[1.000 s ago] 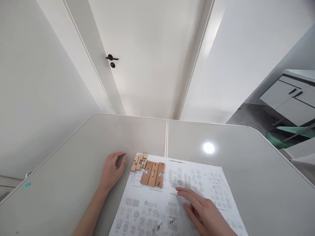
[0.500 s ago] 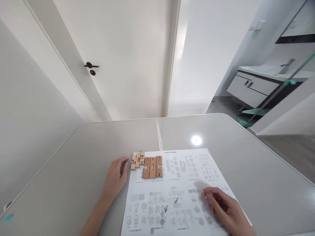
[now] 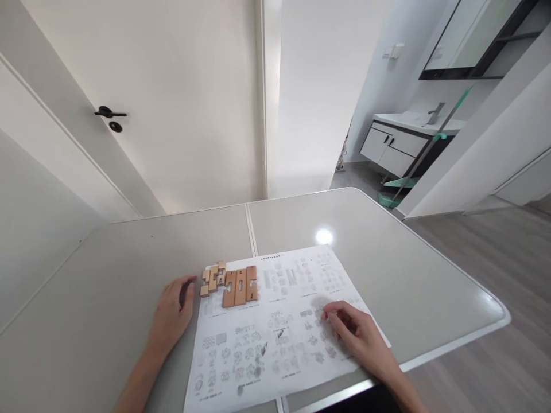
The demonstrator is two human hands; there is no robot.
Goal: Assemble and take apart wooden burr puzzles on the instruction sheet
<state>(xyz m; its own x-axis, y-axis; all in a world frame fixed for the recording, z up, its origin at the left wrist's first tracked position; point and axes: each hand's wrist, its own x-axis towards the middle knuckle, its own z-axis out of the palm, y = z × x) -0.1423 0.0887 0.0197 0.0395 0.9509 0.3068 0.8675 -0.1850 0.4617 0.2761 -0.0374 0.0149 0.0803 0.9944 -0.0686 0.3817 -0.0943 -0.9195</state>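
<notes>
My left hand rests on the table just left of the wooden pieces, its thumb apart from the fingers and nothing in its grasp. Beside it, several small pale notched wooden blocks lie at the upper left of a printed paper sheet. Against them sit three flat brown wooden puzzle pieces with cut-outs and handwritten numbers. Over the right part of the sheet, my right hand lies with loosely bent fingers, a gap between thumb and forefinger, and no object visible in it.
The sheet carries faint printed diagrams on a grey table with a pale seam and a rounded right corner. Beyond the far edge stands a white door with a black handle. A washbasin cabinet and a green-handled broom are at the right.
The view has turned to the right, so everything sits further left in the picture and more floor shows. Both hands and the wooden pieces keep their places on the table.
</notes>
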